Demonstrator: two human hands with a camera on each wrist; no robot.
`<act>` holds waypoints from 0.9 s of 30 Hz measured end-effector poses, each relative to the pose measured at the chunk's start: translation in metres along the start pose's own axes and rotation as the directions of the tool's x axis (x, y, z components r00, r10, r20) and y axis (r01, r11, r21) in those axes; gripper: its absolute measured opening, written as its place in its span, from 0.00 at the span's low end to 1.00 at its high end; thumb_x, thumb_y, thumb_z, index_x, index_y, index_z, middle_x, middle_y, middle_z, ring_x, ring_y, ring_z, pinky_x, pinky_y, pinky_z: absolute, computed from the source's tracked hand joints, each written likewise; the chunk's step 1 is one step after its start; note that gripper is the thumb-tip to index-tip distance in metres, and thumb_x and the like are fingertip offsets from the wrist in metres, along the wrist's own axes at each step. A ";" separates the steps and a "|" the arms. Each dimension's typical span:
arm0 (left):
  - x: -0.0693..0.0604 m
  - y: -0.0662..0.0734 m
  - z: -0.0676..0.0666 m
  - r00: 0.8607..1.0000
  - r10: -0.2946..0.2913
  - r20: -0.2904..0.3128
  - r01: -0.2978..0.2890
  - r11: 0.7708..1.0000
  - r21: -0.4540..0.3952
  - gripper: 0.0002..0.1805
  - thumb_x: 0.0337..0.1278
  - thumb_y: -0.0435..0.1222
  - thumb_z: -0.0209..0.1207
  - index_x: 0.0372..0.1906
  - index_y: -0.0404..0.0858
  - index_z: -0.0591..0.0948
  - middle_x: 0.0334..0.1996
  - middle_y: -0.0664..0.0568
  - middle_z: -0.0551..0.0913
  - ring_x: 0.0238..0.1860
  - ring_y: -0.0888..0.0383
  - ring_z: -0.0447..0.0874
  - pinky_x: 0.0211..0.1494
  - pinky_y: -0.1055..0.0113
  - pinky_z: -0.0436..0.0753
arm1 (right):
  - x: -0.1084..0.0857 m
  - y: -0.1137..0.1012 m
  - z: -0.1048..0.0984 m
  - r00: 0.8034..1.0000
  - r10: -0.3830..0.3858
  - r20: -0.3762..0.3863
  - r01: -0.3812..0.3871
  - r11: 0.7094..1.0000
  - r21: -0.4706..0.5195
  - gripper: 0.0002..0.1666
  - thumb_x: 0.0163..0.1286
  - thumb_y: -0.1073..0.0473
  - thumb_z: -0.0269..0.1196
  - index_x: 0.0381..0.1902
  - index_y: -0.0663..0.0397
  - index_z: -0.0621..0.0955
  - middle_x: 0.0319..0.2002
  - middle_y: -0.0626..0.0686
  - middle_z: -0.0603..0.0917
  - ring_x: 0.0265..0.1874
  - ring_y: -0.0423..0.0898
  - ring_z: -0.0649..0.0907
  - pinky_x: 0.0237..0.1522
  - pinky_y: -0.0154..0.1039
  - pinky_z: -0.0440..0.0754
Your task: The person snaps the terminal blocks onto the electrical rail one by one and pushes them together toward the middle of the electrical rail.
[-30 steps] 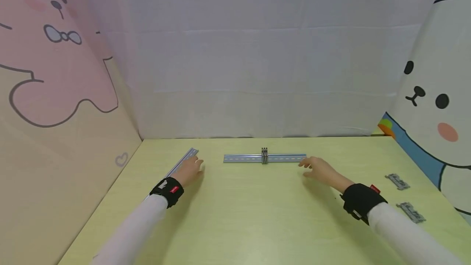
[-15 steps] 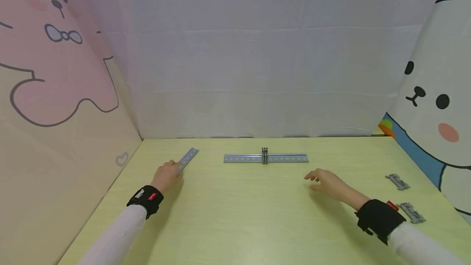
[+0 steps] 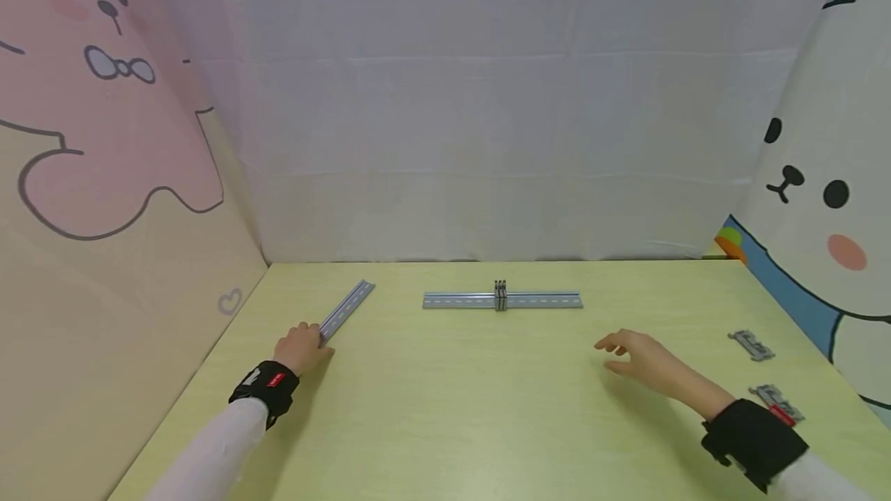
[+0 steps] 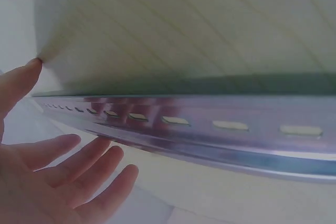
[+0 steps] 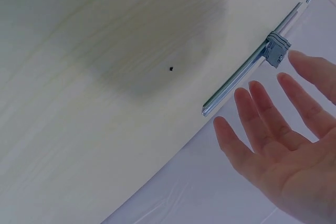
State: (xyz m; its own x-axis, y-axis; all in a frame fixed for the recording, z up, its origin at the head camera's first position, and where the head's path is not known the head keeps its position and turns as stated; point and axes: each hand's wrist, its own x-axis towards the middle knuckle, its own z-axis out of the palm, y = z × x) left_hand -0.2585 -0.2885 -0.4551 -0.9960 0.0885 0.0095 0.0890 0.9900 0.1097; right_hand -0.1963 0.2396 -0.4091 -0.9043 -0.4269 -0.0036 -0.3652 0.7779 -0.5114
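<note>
A grey track strip (image 3: 346, 311) with a line of pale dashes lies slanted at the left of the table. My left hand (image 3: 299, 348) is at its near end and hides part of it. In the left wrist view the strip (image 4: 231, 135) passes between the thumb, whose tip meets the table, and the spread fingers (image 4: 105, 182). Farther back, a second strip (image 3: 459, 300) lies crosswise with a dark ridged piece (image 3: 500, 295) across its middle. My right hand (image 3: 647, 366) hovers over the table, fingers loosely bent, holding nothing.
Two small grey flat pieces (image 3: 752, 345) lie at the right side of the table (image 3: 459, 408); the nearer piece (image 3: 771, 397) is partly covered by the right wristband's red tag. A white cloth wall (image 3: 487, 138) rises behind the table, with printed cloth at both sides.
My left hand has slid toward me and left along the slanted strip, uncovering more of its far part. My right hand has drawn back from the crosswise strip's right end, toward me and right.
</note>
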 end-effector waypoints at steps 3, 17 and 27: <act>-0.003 0.000 -0.001 1.000 -0.005 0.010 0.005 1.000 -0.028 0.17 0.45 0.40 0.62 0.27 0.28 0.71 0.24 0.44 0.67 0.26 0.49 0.69 0.28 0.55 0.71 | -0.003 0.003 -0.001 1.000 0.018 0.004 -0.018 1.000 0.005 0.16 0.54 0.66 0.62 0.42 0.68 0.77 0.37 0.60 0.78 0.34 0.55 0.77 0.35 0.46 0.75; -0.003 -0.002 0.002 0.999 -0.025 -0.028 0.024 0.999 -0.043 0.12 0.47 0.32 0.60 0.26 0.24 0.75 0.23 0.42 0.66 0.25 0.49 0.68 0.27 0.58 0.70 | -0.018 0.007 -0.002 0.998 0.059 0.011 -0.060 0.997 0.057 0.17 0.56 0.65 0.61 0.43 0.68 0.76 0.38 0.62 0.78 0.34 0.55 0.78 0.34 0.45 0.76; 0.003 -0.003 0.007 0.998 -0.056 0.001 0.056 0.998 -0.036 0.13 0.48 0.31 0.58 0.29 0.21 0.73 0.25 0.38 0.66 0.29 0.44 0.69 0.28 0.54 0.71 | -0.024 0.011 -0.003 0.992 0.124 0.015 -0.125 0.991 0.054 0.17 0.56 0.65 0.61 0.44 0.68 0.76 0.37 0.61 0.78 0.33 0.53 0.78 0.33 0.44 0.76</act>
State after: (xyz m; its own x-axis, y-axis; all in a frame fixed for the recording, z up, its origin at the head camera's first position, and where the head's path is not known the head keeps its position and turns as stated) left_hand -0.2620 -0.2907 -0.4620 -0.9995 0.0330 0.0021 0.0330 0.9887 0.1462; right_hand -0.1793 0.2603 -0.4123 -0.9393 -0.3335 -0.0800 -0.2368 0.7994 -0.5522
